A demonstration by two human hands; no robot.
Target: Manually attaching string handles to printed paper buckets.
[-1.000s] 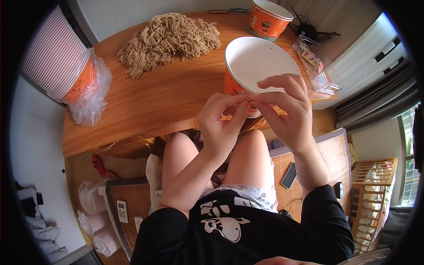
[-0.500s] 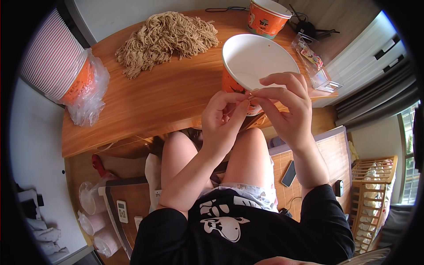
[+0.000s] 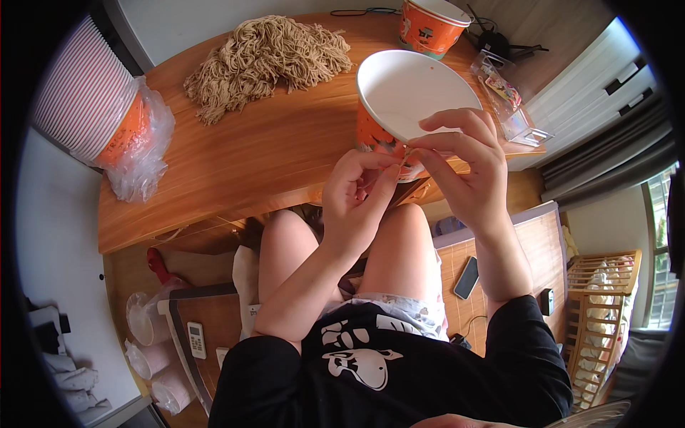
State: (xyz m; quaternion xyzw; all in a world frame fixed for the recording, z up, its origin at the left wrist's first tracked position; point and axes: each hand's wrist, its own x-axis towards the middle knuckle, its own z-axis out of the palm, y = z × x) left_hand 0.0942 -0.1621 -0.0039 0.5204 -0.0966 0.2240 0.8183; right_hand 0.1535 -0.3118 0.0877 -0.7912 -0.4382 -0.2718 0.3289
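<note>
In front of the near edge of the desk, my left hand (image 3: 360, 196) and my right hand (image 3: 467, 167) meet with their fingertips close together. Each is pinched, thumb against index finger, on a thin tan strand (image 3: 407, 152) that is mostly hidden by the fingers. Right behind them stands a large orange paper bucket (image 3: 367, 128) with a white inside, its rim partly covered by my right hand. Farther left on the desk lies a heap of tan cord (image 3: 267, 64), loose and tangled.
Plastic-wrapped stacked paper buckets (image 3: 93, 93) lean at the desk's left end. Another orange bucket (image 3: 432, 32) stands far right, near a clear acrylic holder (image 3: 510, 100). A phone (image 3: 466, 278) and a remote control (image 3: 197, 340) lie on the mat beside my legs.
The fingertips have drawn slightly apart, and more of the tan strand shows between them. My right hand has risen a little; the desk things keep their places.
</note>
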